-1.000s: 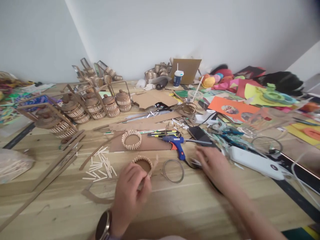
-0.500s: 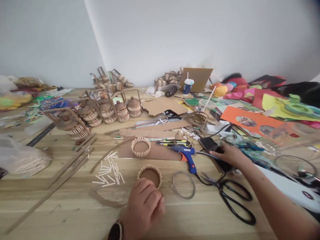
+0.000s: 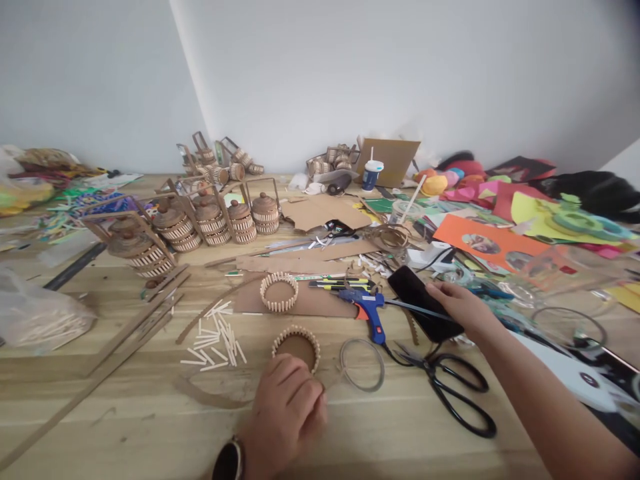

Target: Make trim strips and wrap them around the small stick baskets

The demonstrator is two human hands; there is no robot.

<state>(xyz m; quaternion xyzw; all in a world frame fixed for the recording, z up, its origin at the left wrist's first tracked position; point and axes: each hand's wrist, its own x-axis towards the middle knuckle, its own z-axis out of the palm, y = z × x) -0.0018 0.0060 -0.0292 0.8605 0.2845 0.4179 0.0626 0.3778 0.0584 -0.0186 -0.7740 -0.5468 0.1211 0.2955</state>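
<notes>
My right hand (image 3: 453, 301) grips a black smartphone (image 3: 420, 303), its near end raised off the table. My left hand (image 3: 290, 400) is curled with the fingertips tucked under, so anything inside is hidden. Just beyond it stands a cardboard disc ringed with short sticks (image 3: 317, 350), partly covered by the hand. A second stick ring (image 3: 279, 291) sits farther back. Black-handled scissors (image 3: 440, 387) lie between my hands, beside a thin wire-like hoop (image 3: 367, 387). A blue glue gun (image 3: 371, 313) rests left of the phone.
Loose sticks (image 3: 220, 337) lie to the left, with a plastic bag of sticks (image 3: 45, 320) beyond. Finished little lidded baskets (image 3: 243, 223) line the back left. Orange paper (image 3: 485, 241), a white power bank (image 3: 560, 370) and clutter fill the right. A drink cup (image 3: 371, 177) stands behind.
My right hand set down the scissors, moved to the phone and lifted it. My left hand lowered a brown strip, which is no longer visible, and stays curled by the stick ring.
</notes>
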